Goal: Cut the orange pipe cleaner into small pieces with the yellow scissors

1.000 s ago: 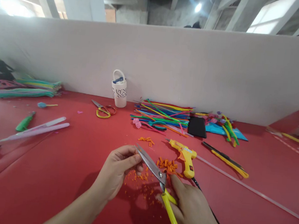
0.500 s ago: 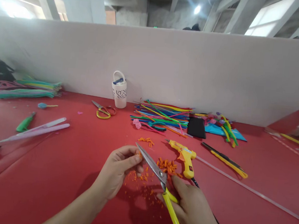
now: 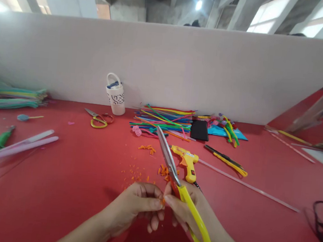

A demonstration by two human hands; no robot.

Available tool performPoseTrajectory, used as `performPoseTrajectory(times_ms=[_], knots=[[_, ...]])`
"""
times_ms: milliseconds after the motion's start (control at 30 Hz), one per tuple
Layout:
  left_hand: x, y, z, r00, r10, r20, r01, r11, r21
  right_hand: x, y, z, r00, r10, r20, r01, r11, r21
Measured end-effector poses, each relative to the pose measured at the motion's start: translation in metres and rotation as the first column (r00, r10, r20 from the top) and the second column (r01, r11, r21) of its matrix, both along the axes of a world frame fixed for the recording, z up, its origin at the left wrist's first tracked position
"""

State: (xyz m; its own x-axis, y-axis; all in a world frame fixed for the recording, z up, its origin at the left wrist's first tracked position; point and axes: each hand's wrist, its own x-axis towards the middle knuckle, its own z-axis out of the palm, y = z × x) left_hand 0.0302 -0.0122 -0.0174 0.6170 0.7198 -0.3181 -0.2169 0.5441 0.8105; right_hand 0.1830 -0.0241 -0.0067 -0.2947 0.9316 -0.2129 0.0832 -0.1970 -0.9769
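My right hand grips yellow-handled scissors, the closed blades pointing up and away over the red table. My left hand is closed in a pinch, its thumb and fingertips meeting my right fingertips around a tiny orange piece. Small orange cuttings lie scattered on the table just beyond both hands, with another little cluster of orange bits farther back.
A yellow glue gun lies behind the scissors, with a clear glue stick to its right. Coloured pipe cleaners, a black phone, a white cup, spare scissors and a yellow-black cutter lie near the white partition.
My hands have drawn back toward me and come together. The scissors have swung from cutting beside my left fingers to pointing upward, blades closed. The view has shifted right.
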Motion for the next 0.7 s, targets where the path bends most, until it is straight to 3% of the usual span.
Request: performPoseTrajectory(times_ms=[200, 467, 567, 700], knots=[[0.0016, 0.0004, -0.0024, 0.993, 0.097, -0.067, -0.09, 0.991, 0.102, -0.0015, -0.0001, 0.0016, 0.998, -0.055, 0.042, 0.053, 0.998, 0.041], [0.0006, 0.0021, -0.0028, 0.979, 0.182, -0.086, -0.183, 0.983, 0.003, 0.0006, 0.0026, -0.0026, 0.986, -0.168, -0.017, 0.169, 0.985, 0.024], [0.0021, 0.0023, -0.0052, 0.98, 0.156, -0.119, -0.154, 0.988, 0.03, -0.0007, 0.0025, -0.0014, 0.992, -0.12, 0.028, 0.12, 0.993, 0.004], [0.0049, 0.0021, -0.0084, 0.97, 0.137, -0.201, -0.106, 0.981, 0.16, -0.0014, 0.0023, 0.0006, 0.994, -0.056, 0.098, 0.053, 0.998, 0.032]])
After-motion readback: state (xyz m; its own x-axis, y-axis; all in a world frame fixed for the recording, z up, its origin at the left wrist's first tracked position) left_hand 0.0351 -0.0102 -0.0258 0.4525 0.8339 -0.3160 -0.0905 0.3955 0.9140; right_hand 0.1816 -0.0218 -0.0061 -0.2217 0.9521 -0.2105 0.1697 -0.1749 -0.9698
